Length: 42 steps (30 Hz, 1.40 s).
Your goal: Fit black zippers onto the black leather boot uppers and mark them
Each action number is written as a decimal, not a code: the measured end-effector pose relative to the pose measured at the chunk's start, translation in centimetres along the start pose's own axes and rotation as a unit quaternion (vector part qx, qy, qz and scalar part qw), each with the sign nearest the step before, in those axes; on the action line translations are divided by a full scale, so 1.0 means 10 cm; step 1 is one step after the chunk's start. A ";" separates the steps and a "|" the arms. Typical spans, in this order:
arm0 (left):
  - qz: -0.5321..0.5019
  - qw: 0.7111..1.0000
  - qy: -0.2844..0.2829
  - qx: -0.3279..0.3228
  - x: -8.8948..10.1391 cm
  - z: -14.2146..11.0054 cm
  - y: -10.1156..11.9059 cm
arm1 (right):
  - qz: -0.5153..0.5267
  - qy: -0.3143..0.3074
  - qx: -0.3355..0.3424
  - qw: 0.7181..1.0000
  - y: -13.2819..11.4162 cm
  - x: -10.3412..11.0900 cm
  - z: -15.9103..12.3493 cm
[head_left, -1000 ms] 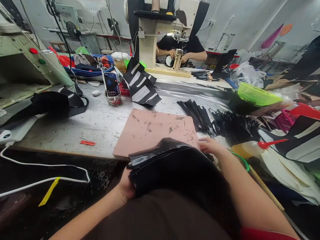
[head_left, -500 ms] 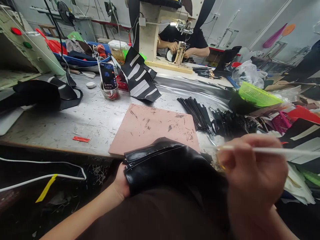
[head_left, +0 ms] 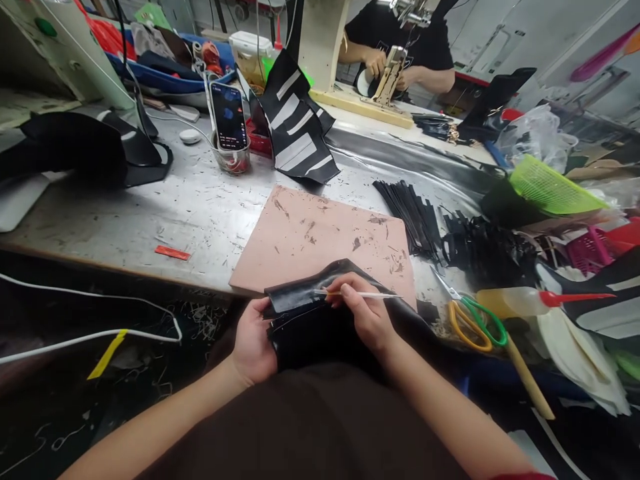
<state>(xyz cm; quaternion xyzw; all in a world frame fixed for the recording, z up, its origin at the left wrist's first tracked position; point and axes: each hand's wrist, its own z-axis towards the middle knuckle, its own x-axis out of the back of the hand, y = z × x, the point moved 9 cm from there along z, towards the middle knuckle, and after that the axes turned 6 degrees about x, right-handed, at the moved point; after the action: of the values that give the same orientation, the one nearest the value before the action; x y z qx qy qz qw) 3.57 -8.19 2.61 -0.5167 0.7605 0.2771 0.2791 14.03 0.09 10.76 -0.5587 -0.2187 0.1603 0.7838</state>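
A glossy black leather piece [head_left: 300,298] with a stitched, split edge, like a boot upper, lies over my lap and the near edge of the pink board [head_left: 320,230]. My left hand [head_left: 254,343] grips its left end, thumb on top and fingers underneath. Over the leather, my right hand [head_left: 363,310] pinches a thin white stick [head_left: 373,295], like a slim brush or pen. Its left end is at the upper leather flap; I cannot tell whether it touches. The lower part of the leather is in dark shadow.
Scissors [head_left: 477,323] with green and orange handles lie right, near a red-nozzled bottle [head_left: 515,301] and a wooden handle [head_left: 530,377]. Black strips [head_left: 413,217] lie behind. A phone [head_left: 229,117] stands in a cup. Across the table, another person's hands [head_left: 375,63] work at a machine.
My right hand has come from the right side to the leather, bringing the white stick. My left hand still holds the leather's left end. The view has tilted down, uncovering the scissors and bottle.
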 end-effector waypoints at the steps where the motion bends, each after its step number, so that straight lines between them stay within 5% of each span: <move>1: -0.005 1.000 -0.005 -0.010 -0.01 -0.01 0.02 | -0.001 0.001 -0.002 1.000 0.00 0.00 -0.01; 8: 0.040 0.994 0.030 0.100 0.03 -0.02 -0.17 | 0.079 0.064 -0.017 0.995 0.04 0.06 0.02; 12: 0.040 0.994 0.048 0.093 0.06 -0.04 -0.15 | 0.074 0.108 -0.051 0.990 0.01 0.18 0.00; 17: 0.050 0.992 0.055 0.104 0.07 -0.05 -0.17 | 0.048 0.087 -0.048 0.994 -0.10 0.20 -0.04; 23: 0.067 0.989 0.056 0.121 0.05 -0.07 -0.20 | 0.133 0.058 -0.021 0.989 -0.15 0.16 -0.06; 32: 0.094 0.984 0.075 0.132 0.09 -0.07 -0.22 | 0.085 0.045 -0.021 0.995 -0.15 0.11 -0.11; 42: 0.099 0.982 0.063 0.146 0.09 -0.07 -0.25 | -0.149 0.061 0.055 0.985 -0.09 0.17 -0.15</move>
<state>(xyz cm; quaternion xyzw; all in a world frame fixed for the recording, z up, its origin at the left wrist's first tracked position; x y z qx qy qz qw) 5.58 -10.08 2.14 -0.4092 0.8563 0.1556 0.2741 16.25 -0.53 11.49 -0.4842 -0.2424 0.0191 0.8405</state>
